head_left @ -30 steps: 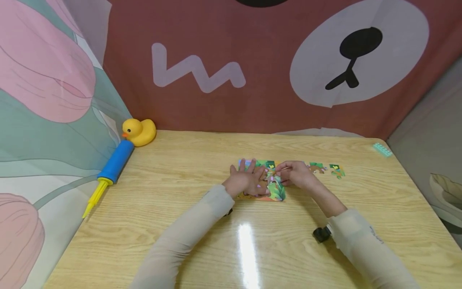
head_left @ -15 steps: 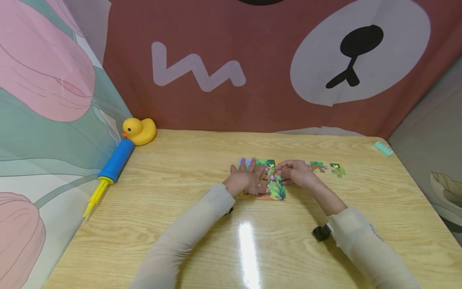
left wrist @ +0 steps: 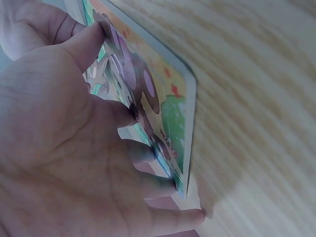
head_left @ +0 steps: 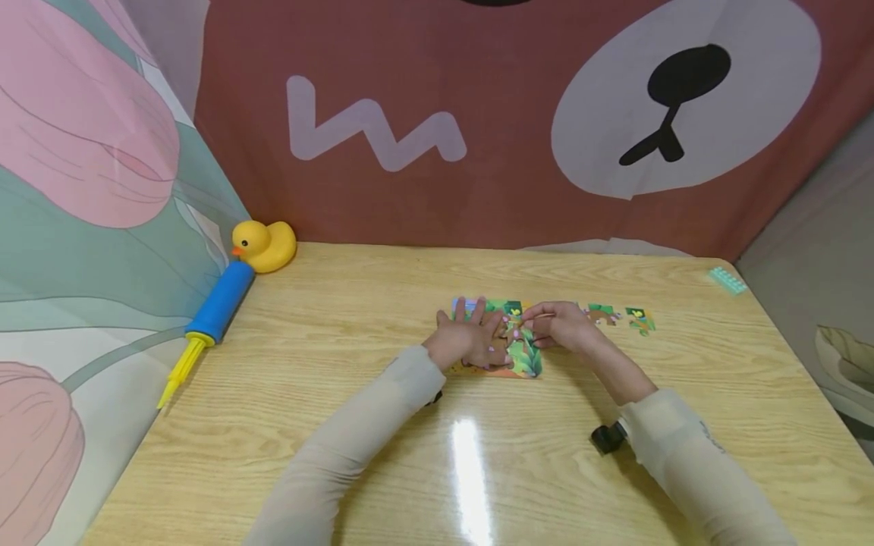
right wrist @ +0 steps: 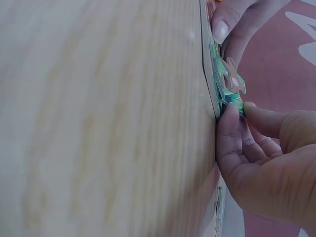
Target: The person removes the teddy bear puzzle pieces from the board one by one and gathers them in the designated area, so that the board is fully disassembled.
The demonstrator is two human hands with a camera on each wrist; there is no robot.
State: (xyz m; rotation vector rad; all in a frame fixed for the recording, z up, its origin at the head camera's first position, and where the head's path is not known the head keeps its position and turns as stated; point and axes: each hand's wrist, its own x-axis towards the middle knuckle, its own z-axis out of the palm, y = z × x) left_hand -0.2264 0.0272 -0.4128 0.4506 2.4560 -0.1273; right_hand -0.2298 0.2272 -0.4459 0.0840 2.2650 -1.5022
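Note:
A colourful jigsaw puzzle [head_left: 529,364] lies in its flat tray on the wooden table. My left hand [head_left: 466,343] rests on it with fingers spread; in the left wrist view the fingertips touch the picture of a brown animal. At the puzzle's right side, my right hand [head_left: 561,327] pinches a puzzle piece [right wrist: 234,83] between thumb and fingers. In the right wrist view this green and brown piece stands tilted up from the puzzle surface, its lower end at the fingertips. The left thumb [right wrist: 222,29] presses close beside it. Part of the puzzle is hidden under the left hand.
Right of the hands lie loose puzzle pieces, one brown and green [head_left: 601,315], another green and yellow [head_left: 639,320]. A mint toy brick [head_left: 727,280] sits at the far right corner. At the left are a yellow rubber duck [head_left: 265,246] and a blue hand pump [head_left: 221,302].
Both hands keep almost the same place and pose on the puzzle. The head view has shifted very slightly.

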